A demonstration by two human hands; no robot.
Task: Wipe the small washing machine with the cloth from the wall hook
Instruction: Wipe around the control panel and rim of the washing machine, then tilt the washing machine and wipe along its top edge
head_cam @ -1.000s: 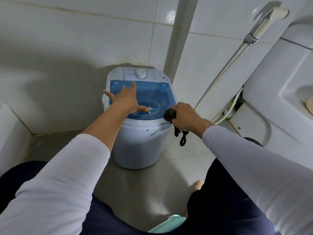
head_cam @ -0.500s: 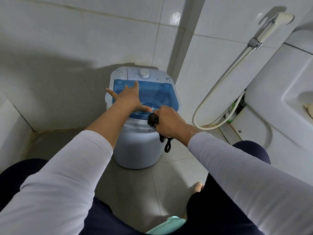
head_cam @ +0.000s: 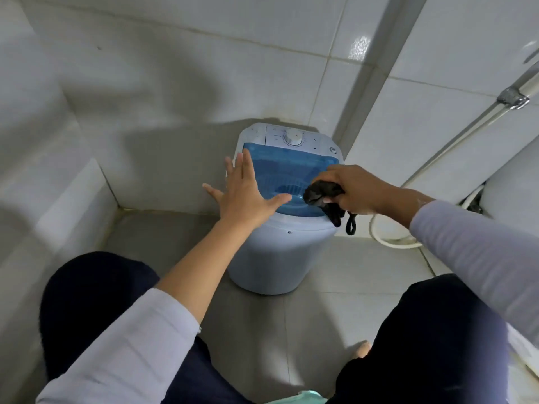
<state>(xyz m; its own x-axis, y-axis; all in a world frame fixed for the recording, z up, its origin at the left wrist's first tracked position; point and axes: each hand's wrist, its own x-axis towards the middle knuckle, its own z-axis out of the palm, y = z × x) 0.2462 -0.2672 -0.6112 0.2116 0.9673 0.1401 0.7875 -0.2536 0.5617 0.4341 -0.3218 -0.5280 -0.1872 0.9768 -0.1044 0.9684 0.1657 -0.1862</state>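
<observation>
Tiled corner: washing machine (head_cam: 280, 252) markings unreadable

I'm in a pale lilac-white long-sleeve top, sleeves (head_cam: 140, 330) pushed up off the forearms, dark navy trousers (head_cam: 96, 301), bare toes (head_cam: 362, 349) on the floor

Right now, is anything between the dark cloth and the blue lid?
Nothing visible. The right hand grips the bunched dark cloth right over the translucent blue lid of the small white washing machine. The left hand lies flat off to the lid's left side.
</observation>
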